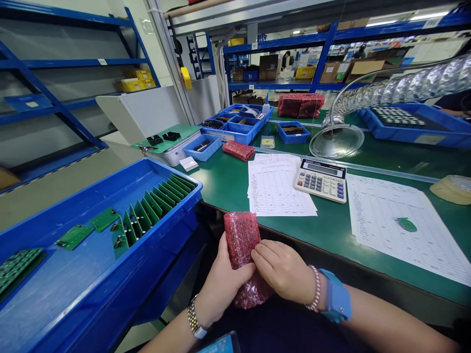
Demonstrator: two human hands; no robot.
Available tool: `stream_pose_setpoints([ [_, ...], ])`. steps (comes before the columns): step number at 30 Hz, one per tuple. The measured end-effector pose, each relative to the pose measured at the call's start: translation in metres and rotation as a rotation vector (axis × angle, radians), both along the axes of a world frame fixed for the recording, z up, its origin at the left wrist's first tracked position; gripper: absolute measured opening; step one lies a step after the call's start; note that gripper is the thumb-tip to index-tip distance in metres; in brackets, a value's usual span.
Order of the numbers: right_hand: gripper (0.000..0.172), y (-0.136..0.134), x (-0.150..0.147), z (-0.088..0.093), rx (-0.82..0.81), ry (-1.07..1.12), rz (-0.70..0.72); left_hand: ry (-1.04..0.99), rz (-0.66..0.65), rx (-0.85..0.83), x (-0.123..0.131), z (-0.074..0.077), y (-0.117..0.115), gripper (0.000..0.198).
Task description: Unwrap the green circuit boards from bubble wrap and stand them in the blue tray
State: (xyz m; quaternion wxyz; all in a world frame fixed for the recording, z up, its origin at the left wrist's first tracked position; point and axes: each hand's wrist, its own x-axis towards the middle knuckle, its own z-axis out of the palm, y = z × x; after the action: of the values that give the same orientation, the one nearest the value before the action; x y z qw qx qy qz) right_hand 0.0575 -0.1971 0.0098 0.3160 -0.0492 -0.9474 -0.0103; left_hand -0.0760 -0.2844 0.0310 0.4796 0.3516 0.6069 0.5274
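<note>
A pink bubble-wrap bundle (242,235) stands tilted in front of me, just off the table's near edge. My left hand (225,274) is wrapped round its left side, thumb across the front. The fingers of my right hand (281,267) are bent and pressed against its right edge, closed on the wrap. What lies inside the wrap is hard to make out through the plastic. Left of my hands, a large blue tray (91,196) holds a row of upright green circuit boards (150,208) and a few lying flat.
Paper forms (275,191) and a calculator (321,179) lie on the green table (221,184). Behind them are another pink wrapped bundle (238,150), blue parts bins (253,130) and a fume-hose hood (336,141). A stack of pink bundles (300,105) sits farther back.
</note>
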Motion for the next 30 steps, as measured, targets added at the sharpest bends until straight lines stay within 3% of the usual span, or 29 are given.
stream_pose_setpoints([
  [3,0.019,0.003,-0.003,-0.004,-0.073,0.012,0.006,-0.007,-0.011,0.001,-0.001,-0.001,-0.001,0.073],
  [7,0.012,0.004,-0.007,-0.006,-0.299,0.111,-0.018,0.029,-0.026,0.019,-0.002,-0.002,-0.002,0.074],
  [13,0.013,0.002,-0.011,-0.002,-0.564,0.261,-0.029,0.024,-0.011,0.057,-0.003,-0.006,-0.002,0.078],
  [27,0.012,0.0,-0.013,0.002,-0.798,0.372,-0.122,-0.044,0.024,0.059,-0.004,-0.006,-0.004,0.083],
  [30,0.012,0.002,-0.012,0.004,-0.798,0.339,-0.083,-0.079,0.03,0.059,-0.005,-0.006,-0.005,0.081],
])
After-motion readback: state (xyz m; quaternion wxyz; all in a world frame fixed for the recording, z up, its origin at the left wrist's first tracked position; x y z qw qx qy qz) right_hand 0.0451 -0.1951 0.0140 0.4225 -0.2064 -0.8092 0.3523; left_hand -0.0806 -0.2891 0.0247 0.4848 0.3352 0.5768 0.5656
